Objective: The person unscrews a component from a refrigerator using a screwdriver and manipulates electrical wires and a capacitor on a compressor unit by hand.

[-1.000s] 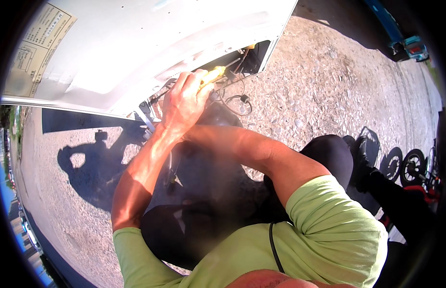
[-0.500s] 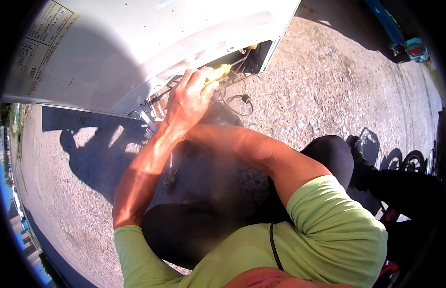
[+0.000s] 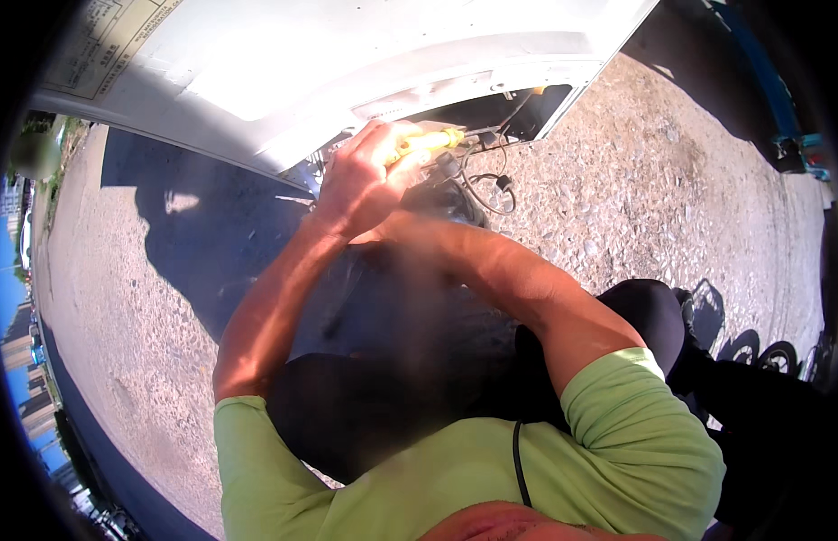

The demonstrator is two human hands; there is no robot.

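My left hand [image 3: 357, 185] is closed around a yellow tool handle [image 3: 437, 141] that sticks out past my thumb and fingers toward the right. Its working end cannot be made out. The hand is at the lower edge of a white metal appliance cabinet [image 3: 302, 99], beside an open recess with wires and dark parts inside. My right forearm [image 3: 500, 261] crosses under my left wrist. Only a sliver of my right hand [image 3: 375, 233] shows there, and its fingers are hidden. Dark cables [image 3: 487, 194] with small connectors hang out of the recess, just right of the handle.
The cabinet's lower edge juts out over rough, pebbly concrete ground [image 3: 599, 189]. My bent knee [image 3: 644, 316] is at the right. Bicycle or cart wheels [image 3: 778, 356] stand farther right, and a blue object [image 3: 766, 81] is at the upper right.
The view has shifted, so the cabinet and cables appear farther right. My left hand keeps its grip on the yellow handle and appears slightly farther right and lower against the cabinet edge.
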